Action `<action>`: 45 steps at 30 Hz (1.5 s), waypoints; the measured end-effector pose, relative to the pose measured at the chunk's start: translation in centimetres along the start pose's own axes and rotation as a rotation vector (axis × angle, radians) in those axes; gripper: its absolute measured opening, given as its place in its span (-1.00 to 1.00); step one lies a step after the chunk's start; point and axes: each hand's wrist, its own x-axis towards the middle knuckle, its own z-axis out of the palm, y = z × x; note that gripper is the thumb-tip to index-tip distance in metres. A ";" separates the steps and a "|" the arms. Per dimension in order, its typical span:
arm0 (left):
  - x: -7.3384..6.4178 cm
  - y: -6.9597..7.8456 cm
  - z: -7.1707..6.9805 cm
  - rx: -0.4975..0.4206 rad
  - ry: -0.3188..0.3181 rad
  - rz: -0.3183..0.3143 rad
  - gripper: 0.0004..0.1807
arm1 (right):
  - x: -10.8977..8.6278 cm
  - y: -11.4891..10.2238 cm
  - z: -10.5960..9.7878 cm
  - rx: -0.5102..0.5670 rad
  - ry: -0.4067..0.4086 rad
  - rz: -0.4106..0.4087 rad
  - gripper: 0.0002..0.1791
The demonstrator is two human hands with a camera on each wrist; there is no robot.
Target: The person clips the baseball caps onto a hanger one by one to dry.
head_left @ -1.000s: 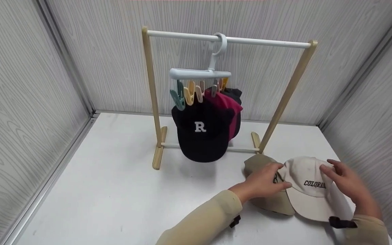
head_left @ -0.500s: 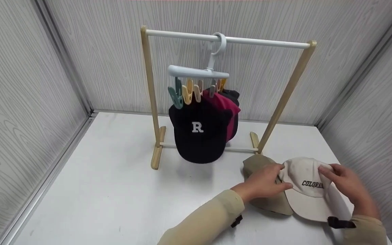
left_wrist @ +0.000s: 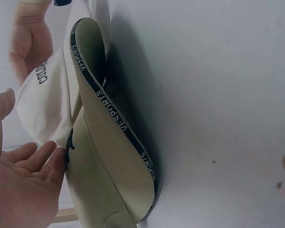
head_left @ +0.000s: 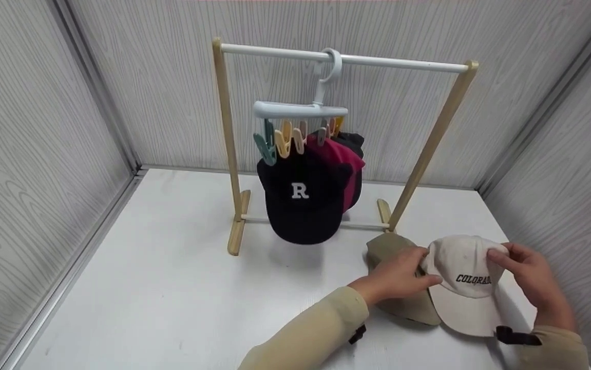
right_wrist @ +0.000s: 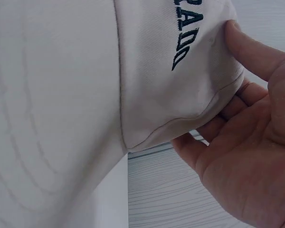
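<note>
A white baseball cap (head_left: 459, 257) lettered COLORADO stands at the right, its brim pointing toward me. My right hand (head_left: 534, 277) pinches its right side: the thumb (right_wrist: 251, 50) lies on the front and the fingers go behind the crown. Beside it an olive cap (head_left: 388, 247) with a dark printed brim edge (left_wrist: 115, 114) rests on the table, partly under my left hand (head_left: 395, 275). That hand has its thumb and fingers spread apart, with the fingertips (left_wrist: 57, 159) right where the two caps meet.
A wooden rack (head_left: 443, 128) with a white rail (head_left: 398, 61) stands at the back. From it hangs a pale hanger (head_left: 295, 110) with coloured clips (head_left: 284, 141), holding a black cap (head_left: 303, 218) marked R, a magenta cap (head_left: 339, 154) and a dark cap behind. Grey-grained walls enclose the white table (head_left: 172, 288).
My right thumb and fingers have closed onto the white cap's right side, and that side has lifted slightly. The left hand has stayed almost still. The hanging caps swing a little.
</note>
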 end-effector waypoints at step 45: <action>-1.2 2.6 -3.0 -0.235 0.225 -0.004 -0.58 | -2.8 -8.6 3.9 0.376 -0.145 -0.400 -0.76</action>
